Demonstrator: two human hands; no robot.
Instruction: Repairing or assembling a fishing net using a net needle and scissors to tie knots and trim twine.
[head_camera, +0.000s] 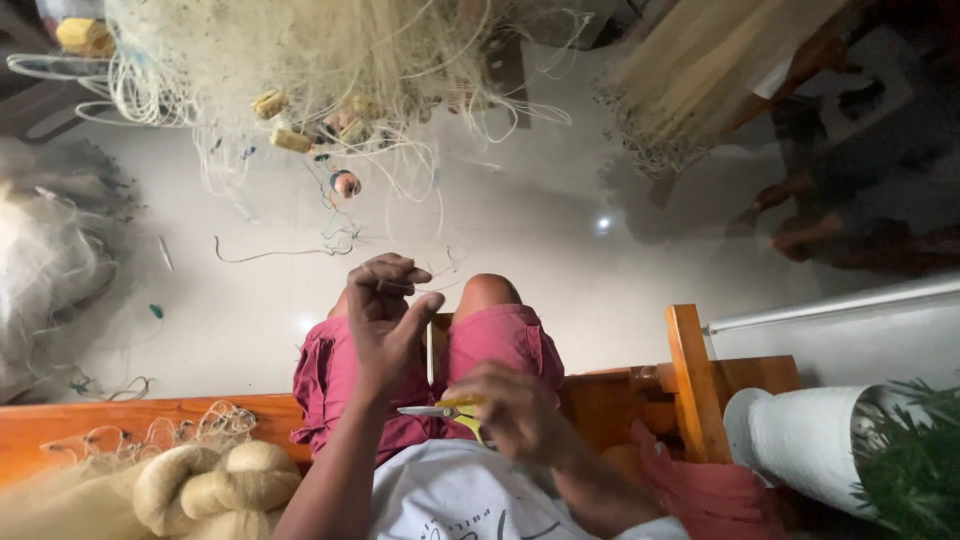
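Observation:
My left hand (385, 315) is raised above my lap, fingers pinching a thin pale net line (440, 280) that stretches away toward a tangled heap of fishing net (300, 70) on the floor ahead. My right hand (515, 410) is lower and blurred, closed around small scissors with yellow handles (440, 410), their blades pointing left. I sit on a wooden bench (690, 385) in pink shorts (500, 340) and a white shirt.
Yellow floats (290, 140) sit in the net heap. A bundle of cream netting (200, 485) lies on the bench at left, more net at far left (50, 260). A white plant pot (800, 440) stands at right. Another person's feet (800, 235) rest on the floor.

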